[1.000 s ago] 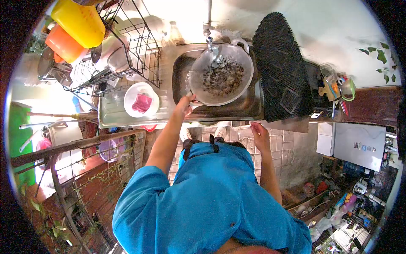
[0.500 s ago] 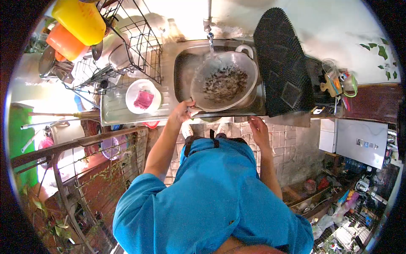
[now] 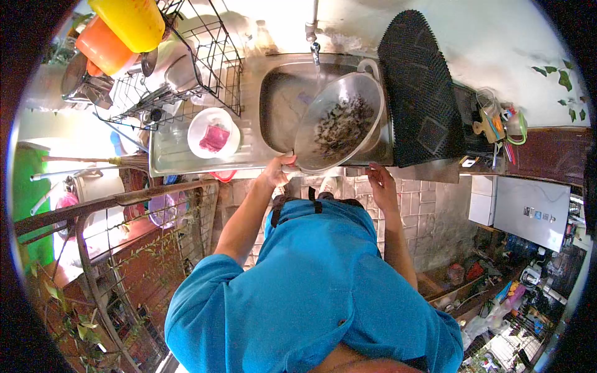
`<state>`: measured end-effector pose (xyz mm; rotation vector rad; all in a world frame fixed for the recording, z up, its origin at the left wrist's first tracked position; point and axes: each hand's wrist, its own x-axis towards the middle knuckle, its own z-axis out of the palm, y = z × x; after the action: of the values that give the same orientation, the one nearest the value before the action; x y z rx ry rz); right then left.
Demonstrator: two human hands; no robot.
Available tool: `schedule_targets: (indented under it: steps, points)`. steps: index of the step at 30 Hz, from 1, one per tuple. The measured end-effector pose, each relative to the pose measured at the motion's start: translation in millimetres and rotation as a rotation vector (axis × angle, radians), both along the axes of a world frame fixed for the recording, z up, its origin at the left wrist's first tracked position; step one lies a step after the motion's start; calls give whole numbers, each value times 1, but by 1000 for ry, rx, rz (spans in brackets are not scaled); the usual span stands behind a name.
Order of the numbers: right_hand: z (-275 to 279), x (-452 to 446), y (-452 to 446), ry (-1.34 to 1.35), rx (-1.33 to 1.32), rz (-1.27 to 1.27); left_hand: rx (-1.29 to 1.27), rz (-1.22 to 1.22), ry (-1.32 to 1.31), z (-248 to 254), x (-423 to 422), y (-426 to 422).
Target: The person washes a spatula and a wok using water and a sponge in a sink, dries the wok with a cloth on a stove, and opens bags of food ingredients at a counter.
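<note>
A metal wok (image 3: 310,135) with dark, burnt-looking residue (image 3: 346,127) on its inside is tilted over the right part of the sink (image 3: 283,115). My left hand (image 3: 278,170) is closed on its near-left side, where the handle is hidden by my fingers. The wok's other loop handle (image 3: 369,67) points to the far right. Water runs from the tap (image 3: 316,48) beside the wok's far rim. At the counter's front edge, my right hand (image 3: 382,184) is loosely bent with nothing visible in it, apart from the wok.
On the drainboard stands a white bowl (image 3: 198,129) with a pink sponge-like piece (image 3: 214,138) inside. A black wire rack (image 3: 208,62) with cups is to the left. A black studded mat (image 3: 418,87) lies right of the sink. A metal railing (image 3: 106,209) is at my left.
The wok has shifted right and tilted more, exposing more of the sink's left side. My left hand moved slightly right with it; my right hand remains near the counter edge.
</note>
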<state>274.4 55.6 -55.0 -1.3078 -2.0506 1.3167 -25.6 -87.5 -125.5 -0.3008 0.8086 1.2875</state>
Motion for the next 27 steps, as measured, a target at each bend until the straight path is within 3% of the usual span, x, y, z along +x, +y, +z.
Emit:
schedule_targets:
  steps: [1, 5, 7, 14, 16, 20, 25, 27]
  points:
    - [2, -1, 0, 0, 1, -1, 107, -18, -44, -7, -1, -1]
    - [7, -4, -2, 26, -3, -19, 6, 38, 5, -6, 7, 2]
    - [8, -4, -2, 13, 14, -20, 213, -54, -120, -18, 1, -2]
    - [-5, 2, -1, 71, 21, -4, 171, -71, -57, -27, -1, -5]
    - [-5, 2, 0, 50, 29, 8, 0, -49, 31, -31, -4, -7]
    - [-1, -1, -2, 15, 5, 18, 71, -56, 129, -49, -17, -8]
    - [4, -5, -3, -3, -33, 31, 59, 201, 360, -4, -8, 16]
    - [5, -7, -6, 20, -36, 30, 78, 202, 383, -12, -13, 18]
